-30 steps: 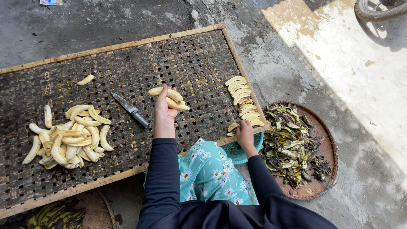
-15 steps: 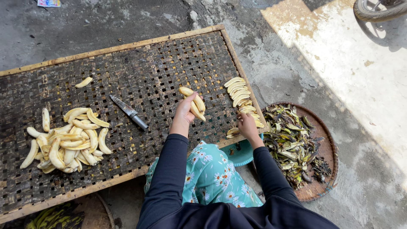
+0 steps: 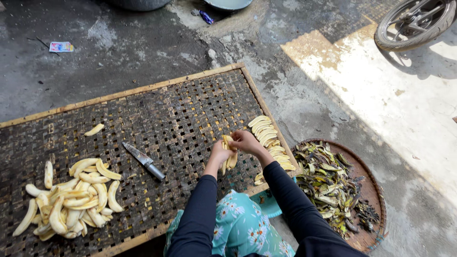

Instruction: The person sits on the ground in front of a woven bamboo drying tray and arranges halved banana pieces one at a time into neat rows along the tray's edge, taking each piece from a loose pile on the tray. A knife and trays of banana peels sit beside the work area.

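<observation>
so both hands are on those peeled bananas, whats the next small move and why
Probably carry the pale peeled banana pieces, held by left hand and right hand, to the neat row of slices along the woven bamboo tray edge, since that row looks unfinished.

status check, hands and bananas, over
Left hand and right hand both gripping peeled banana pieces above woven tray. Knife lies apart to the left. Nothing between hands and the tray.

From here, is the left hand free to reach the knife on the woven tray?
Probably not right away: the left hand holds peeled bananas together with the right hand. The knife lies uncovered on the tray, nothing between.
</observation>
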A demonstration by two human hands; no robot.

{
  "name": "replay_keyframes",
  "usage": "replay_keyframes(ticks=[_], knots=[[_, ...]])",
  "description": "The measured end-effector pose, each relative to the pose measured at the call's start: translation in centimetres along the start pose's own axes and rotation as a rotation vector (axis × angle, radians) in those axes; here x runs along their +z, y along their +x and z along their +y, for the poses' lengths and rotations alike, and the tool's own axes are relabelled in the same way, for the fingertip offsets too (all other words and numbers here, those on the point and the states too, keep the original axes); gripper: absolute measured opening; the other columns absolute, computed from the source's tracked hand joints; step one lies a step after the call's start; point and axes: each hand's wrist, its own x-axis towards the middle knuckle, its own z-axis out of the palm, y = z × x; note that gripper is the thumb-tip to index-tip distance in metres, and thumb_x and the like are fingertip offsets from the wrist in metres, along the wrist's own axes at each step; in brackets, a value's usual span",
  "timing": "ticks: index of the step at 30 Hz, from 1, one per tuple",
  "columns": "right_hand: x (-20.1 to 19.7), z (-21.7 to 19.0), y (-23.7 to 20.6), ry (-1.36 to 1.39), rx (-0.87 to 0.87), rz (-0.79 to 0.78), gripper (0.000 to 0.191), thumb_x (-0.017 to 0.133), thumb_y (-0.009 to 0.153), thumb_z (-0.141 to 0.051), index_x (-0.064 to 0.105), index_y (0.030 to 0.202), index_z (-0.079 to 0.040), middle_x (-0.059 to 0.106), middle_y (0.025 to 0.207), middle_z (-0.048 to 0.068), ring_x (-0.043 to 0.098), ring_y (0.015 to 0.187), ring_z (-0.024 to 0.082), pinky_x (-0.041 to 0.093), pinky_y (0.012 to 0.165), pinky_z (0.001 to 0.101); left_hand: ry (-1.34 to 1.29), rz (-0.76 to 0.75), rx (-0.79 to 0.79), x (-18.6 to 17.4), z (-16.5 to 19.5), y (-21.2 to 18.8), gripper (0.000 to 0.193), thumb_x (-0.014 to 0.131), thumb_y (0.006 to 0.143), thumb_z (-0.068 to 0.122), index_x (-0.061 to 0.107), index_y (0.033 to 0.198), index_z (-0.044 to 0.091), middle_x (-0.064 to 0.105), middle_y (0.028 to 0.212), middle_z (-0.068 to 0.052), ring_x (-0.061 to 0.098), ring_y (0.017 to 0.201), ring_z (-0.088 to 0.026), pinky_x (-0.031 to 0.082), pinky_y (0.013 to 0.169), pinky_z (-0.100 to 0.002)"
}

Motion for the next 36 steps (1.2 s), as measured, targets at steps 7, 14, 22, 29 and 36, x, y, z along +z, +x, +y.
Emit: replay_keyframes(ticks=[7,14,22,29,36], knots=[[-2.0,0.6,3.1,-0.295,-0.080,0.049,0.028,0.071,0.081,-0.013,0.060,0.105,-0.002,0.071,0.095,0.014,0.067,0.085,0.024,0.054,0.076,0.0381,-0.262,0.051,-0.128,0.3,-0.4,4.2,0.055,0.085,0.077,0.001,0.056,0.124,0.000,0.073,0.112,-0.016,0.075,0.097,-0.029,0.062,0.080,-0.042],[-6.6,3.8,5.8,-0.411,-0.193,0.121,0.013,0.067,0.084,-0.005,0.066,0.098,-0.005,0.065,0.090,0.011,0.066,0.083,0.027,0.054,0.074,0.0392,-0.561,0.066,-0.116,-0.6,-0.6,7.4,0.035,0.079,0.085,0.003,0.064,0.116,-0.002,0.075,0.106,-0.015,0.075,0.094,-0.028,0.062,0.078,-0.041],[-4.0,7.2,6.9,-0.482,-0.275,0.172,0.030,0.076,0.085,-0.019,0.066,0.111,-0.007,0.065,0.098,0.012,0.067,0.092,0.031,0.054,0.079,0.0418,-0.887,0.113,-0.041,-2.7,-2.4,10.9,0.038,0.078,0.087,0.003,0.062,0.121,0.004,0.073,0.108,-0.011,0.073,0.098,-0.025,0.060,0.084,-0.040],[0.4,8.0,7.4,-0.715,-0.225,0.373,0.035,0.078,0.082,-0.024,0.066,0.109,-0.007,0.067,0.102,0.016,0.066,0.096,0.038,0.053,0.082,0.0455,-1.074,0.124,-0.055,-4.6,-2.2,12.7,0.035,0.073,0.092,0.015,0.060,0.122,0.003,0.073,0.109,-0.014,0.072,0.100,-0.028,0.060,0.089,-0.044],[-2.6,7.1,8.9,-0.109,0.186,0.159,0.025,0.063,0.096,-0.015,0.067,0.121,-0.013,0.073,0.115,0.002,0.072,0.099,0.018,0.060,0.087,0.0328,-0.997,0.140,-0.161,-3.7,-2.6,12.8,0.029,0.073,0.092,0.016,0.062,0.117,0.005,0.073,0.112,-0.012,0.073,0.105,-0.025,0.060,0.094,-0.041]])
